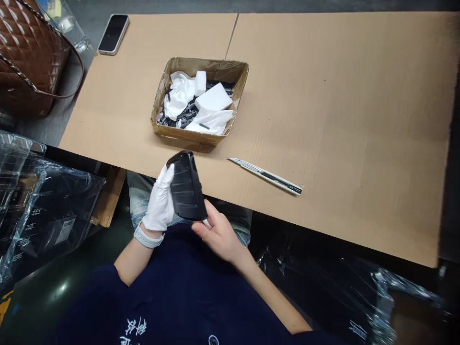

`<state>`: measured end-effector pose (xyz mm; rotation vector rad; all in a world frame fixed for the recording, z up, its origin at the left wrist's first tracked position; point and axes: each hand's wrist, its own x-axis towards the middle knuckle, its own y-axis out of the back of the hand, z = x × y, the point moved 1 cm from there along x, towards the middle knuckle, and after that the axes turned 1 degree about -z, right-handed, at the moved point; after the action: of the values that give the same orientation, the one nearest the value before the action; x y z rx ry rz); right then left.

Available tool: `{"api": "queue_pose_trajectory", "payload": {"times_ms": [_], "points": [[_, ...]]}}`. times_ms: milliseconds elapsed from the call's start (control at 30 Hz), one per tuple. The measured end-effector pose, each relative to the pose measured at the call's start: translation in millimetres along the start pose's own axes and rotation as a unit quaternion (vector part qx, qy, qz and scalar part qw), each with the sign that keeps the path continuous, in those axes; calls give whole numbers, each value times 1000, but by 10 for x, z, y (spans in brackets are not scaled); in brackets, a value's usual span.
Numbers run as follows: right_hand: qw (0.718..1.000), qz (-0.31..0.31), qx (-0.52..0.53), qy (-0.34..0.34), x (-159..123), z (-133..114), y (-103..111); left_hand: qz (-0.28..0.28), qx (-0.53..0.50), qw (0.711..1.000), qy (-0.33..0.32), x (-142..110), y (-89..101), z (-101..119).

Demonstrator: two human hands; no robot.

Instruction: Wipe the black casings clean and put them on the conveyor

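A black ribbed plastic part (187,188), roughly rectangular with rounded ends, is held tilted in front of my body at the table's near edge. My left hand (160,203), in a white glove, is closed around its left side. At its lower right corner, my bare right hand (219,235) is closed with thumb and fingers against the part. A small bit of something white (207,224) shows between those fingers; its kind I cannot make out. A craft knife (266,176), its blade pointing left, lies on the cardboard-covered table (341,120) to the right.
Beyond my hands stands an open cardboard box (199,136) holding small black pieces, white cloths and white foam blocks. A phone (114,34) lies at the far left corner, near a brown quilted bag (32,57). Plastic-wrapped black goods (64,206) are at lower left.
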<state>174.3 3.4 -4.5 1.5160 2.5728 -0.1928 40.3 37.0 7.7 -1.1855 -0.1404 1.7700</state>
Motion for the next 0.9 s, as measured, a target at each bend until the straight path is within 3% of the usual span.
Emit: {"api": "queue_pose_trajectory", "payload": {"times_ms": [100,233,333,433,600,900], "points": [[986,17,159,-52,25,-9,11,-33,20,999,-20,-41,-56,-1],[925,-41,360,-112,51,-105,19,-53,11,998,-9,-29,-71,-20],[893,-43,429,-129,65,-201,28,-46,5,998,-44,4,-75,-39],[880,-55,453,-129,86,-262,25,-25,3,998,-54,9,-82,-37],[885,-46,448,-113,135,-270,4,-15,27,997,-72,-5,-55,-16],[938,-5,329,-113,140,-220,-9,-38,88,988,-124,-76,-57,-16]]}}
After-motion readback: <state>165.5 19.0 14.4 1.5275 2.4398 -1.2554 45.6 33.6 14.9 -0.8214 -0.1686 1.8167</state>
